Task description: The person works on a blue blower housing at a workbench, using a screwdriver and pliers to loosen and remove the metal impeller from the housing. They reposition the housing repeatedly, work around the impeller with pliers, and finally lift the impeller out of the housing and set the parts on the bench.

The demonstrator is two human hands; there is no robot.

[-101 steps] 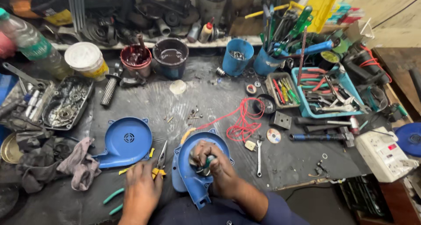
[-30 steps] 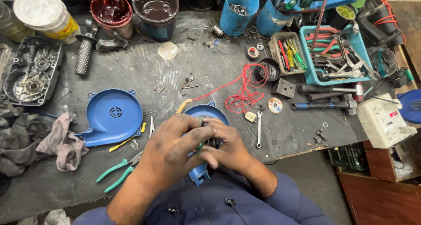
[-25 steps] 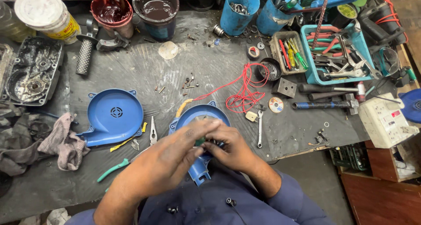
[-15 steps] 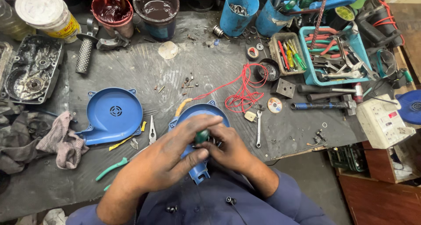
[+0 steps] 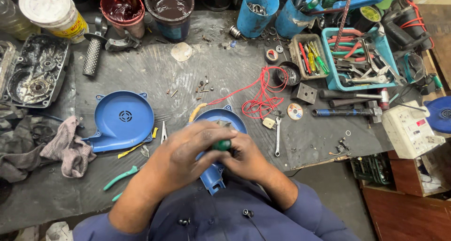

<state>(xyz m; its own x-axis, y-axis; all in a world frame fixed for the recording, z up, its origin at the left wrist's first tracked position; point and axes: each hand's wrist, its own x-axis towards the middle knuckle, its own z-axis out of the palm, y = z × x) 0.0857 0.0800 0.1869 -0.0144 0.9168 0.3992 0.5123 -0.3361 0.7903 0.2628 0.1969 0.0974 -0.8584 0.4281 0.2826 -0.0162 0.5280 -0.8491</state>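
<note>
- My left hand (image 5: 188, 154) and right hand (image 5: 246, 156) both grip a green-handled tool (image 5: 221, 145).
- It's over the blue housing (image 5: 221, 123) (its matching shell (image 5: 123, 119) lies left, on the surface).

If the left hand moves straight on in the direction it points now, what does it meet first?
The left hand points right, toward the right hand, which it already touches around the green tool handle. So it likely meets that hand first.

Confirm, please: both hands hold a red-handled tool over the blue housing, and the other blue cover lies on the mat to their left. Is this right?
Not quite. The head view shows the tool's handle is green, not red. The left hand and right hand do hold it over the blue housing, and the other blue cover lies to their left.
</note>
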